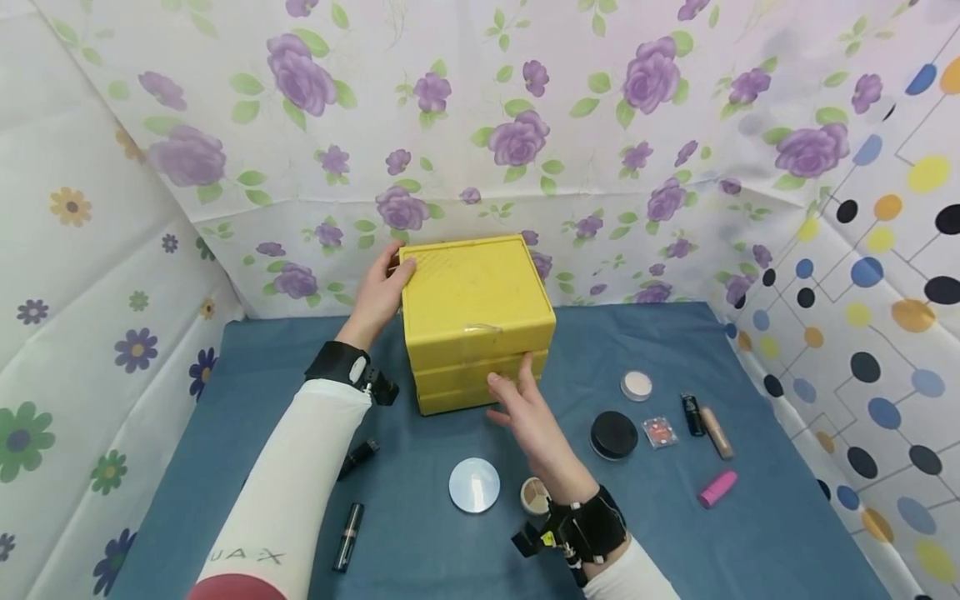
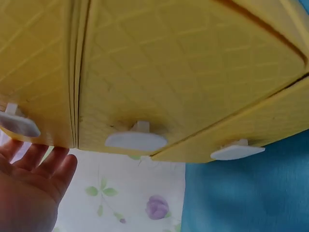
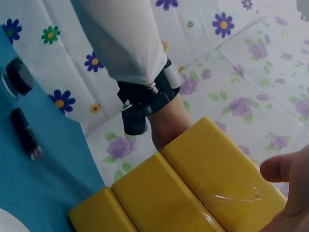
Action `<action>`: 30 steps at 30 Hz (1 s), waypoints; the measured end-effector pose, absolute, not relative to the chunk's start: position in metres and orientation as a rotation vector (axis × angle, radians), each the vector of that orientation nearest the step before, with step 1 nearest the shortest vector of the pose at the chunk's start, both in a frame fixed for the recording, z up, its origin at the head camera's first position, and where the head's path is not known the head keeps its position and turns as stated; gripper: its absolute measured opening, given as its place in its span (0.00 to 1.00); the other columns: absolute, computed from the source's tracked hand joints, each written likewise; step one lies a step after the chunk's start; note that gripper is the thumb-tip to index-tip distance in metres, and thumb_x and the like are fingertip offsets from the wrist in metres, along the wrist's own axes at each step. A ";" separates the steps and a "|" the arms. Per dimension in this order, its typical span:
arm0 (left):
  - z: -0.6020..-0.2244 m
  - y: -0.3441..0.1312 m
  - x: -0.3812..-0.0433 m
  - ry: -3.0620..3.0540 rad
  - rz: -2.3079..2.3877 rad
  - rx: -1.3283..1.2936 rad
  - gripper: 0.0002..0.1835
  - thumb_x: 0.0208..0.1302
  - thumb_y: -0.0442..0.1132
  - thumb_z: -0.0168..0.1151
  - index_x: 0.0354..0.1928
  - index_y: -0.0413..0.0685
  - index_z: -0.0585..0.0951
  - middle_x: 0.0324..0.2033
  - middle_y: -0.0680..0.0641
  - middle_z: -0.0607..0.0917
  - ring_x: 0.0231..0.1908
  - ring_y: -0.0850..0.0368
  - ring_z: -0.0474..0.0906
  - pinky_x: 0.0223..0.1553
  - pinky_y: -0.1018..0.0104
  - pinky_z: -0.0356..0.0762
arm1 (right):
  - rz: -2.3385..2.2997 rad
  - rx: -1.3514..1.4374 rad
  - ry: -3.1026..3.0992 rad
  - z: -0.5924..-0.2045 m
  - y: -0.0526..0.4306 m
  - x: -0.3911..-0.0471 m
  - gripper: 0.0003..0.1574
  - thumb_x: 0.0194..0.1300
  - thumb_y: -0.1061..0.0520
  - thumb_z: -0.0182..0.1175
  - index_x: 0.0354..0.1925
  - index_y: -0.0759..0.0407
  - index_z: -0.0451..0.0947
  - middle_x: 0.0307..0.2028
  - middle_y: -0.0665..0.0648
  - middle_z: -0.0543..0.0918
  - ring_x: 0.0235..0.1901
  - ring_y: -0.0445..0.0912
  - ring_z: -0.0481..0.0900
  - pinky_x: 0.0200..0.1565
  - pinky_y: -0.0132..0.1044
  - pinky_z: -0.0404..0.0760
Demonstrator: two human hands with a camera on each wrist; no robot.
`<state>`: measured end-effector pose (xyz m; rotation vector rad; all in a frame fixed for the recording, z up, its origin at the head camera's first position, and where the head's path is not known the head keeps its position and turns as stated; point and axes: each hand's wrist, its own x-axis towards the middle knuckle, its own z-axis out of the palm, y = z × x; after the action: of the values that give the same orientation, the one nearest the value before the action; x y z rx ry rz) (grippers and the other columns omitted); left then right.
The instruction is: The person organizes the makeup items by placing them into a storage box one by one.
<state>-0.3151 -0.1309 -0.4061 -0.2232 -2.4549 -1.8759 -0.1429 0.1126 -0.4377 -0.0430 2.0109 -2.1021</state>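
A yellow tiered box (image 1: pixel 476 292), like a small drawer case, stands near the back of the blue cloth. My left hand (image 1: pixel 381 293) grips its back left corner, thumb on the top edge and fingers around the side. White knobs (image 2: pixel 136 140) line the box's side in the left wrist view, where the left fingers (image 2: pixel 41 162) reach the edge. At the front right, my right hand (image 1: pixel 528 421) has loosely extended fingers touching the front face. In the right wrist view, the right thumb (image 3: pixel 277 168) is spread beside the clear tape on the front.
In front of the box lie a round silvery disc (image 1: pixel 474 485), a three-shade compact (image 1: pixel 536 497) and dark tubes (image 1: pixel 348 537). Rightward are a black-lidded jar (image 1: pixel 614 435), a white round compact (image 1: pixel 636 385), a square palette (image 1: pixel 660 432), a beige tube (image 1: pixel 717 433) and a pink tube (image 1: pixel 717 489).
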 end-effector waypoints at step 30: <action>-0.407 -0.110 -0.258 -2.258 -1.766 0.032 0.30 0.75 0.51 0.50 0.70 0.44 0.60 0.57 0.41 0.69 0.49 0.48 0.68 0.47 0.51 0.71 | -2.126 -0.049 2.153 -0.424 0.117 -0.160 0.68 0.65 0.29 0.59 0.78 0.45 0.22 0.78 0.51 0.32 0.73 0.43 0.40 0.73 0.53 0.50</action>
<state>-0.2579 -0.1103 -0.4070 0.0322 -2.2575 -1.7659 -0.1598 0.1173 -0.4243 -0.0488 2.1532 -2.1258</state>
